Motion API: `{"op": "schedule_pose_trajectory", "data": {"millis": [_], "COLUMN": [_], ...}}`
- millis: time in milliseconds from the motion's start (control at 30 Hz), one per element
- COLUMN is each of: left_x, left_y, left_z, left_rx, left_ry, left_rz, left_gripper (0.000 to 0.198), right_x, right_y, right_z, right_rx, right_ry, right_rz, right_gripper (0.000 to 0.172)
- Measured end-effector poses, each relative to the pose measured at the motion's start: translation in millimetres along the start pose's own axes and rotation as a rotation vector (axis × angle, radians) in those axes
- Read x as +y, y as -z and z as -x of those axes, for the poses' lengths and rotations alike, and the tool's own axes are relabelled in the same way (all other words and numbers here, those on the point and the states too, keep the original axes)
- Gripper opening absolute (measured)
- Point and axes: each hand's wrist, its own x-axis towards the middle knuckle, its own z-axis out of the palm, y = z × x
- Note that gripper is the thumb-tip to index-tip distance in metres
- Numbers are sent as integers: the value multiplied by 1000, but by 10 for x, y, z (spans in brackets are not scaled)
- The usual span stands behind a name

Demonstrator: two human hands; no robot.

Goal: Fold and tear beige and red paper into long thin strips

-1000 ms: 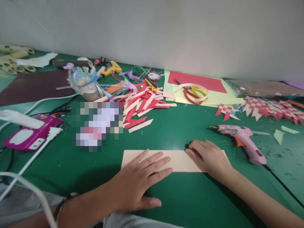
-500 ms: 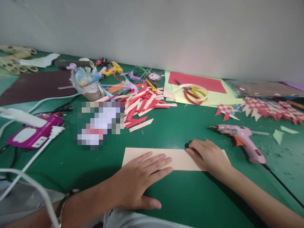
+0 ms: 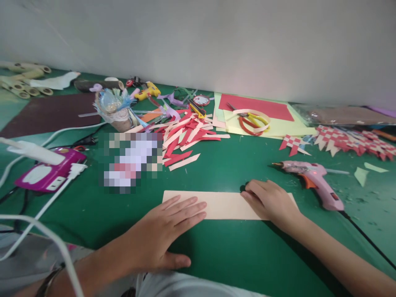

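A long strip of pale peach paper [image 3: 227,206] lies flat on the green tabletop in front of me. My left hand [image 3: 170,225] rests on its left end, fingers stretched out and thumb apart. Over the right part of the paper, my right hand [image 3: 270,200] is closed, knuckles up. From its fingertips a small black object [image 3: 243,188] pokes out at the paper's top edge; most of it is hidden in the grip. To the right of that hand lies a pink glue gun [image 3: 312,175], its nozzle pointing left.
Beyond the paper are a pile of red and peach strips [image 3: 185,138], coloured sheets [image 3: 278,123] with scissors [image 3: 255,123] on them, and woven red-and-white pieces [image 3: 349,142]. At left sit a purple power strip [image 3: 51,169], white cables [image 3: 40,214] and a pixelated area.
My left hand has slid left along the paper, baring more of its middle. The right hand stays in place with the black object. The view has shifted slightly.
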Motion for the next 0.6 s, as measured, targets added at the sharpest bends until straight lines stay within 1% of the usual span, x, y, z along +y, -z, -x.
{"op": "schedule_pose_trajectory", "data": {"millis": [267,433,600], "left_x": [-15,-22,-11], "left_y": [-23,-22,-25], "left_z": [283,471,584], "left_rx": [14,79,95], "left_ry": [72,122,158], "left_rz": [-124,-177,-227], "left_gripper": [83,87,82], "right_x": [4,-7,-12], "right_y": [-3,12,7], "right_z": [14,10,16], "right_rx": [-24,-23,-14], "right_ry": [-4,-1,5], "right_rz": [14,25,12], "right_gripper": [30,28,28]}}
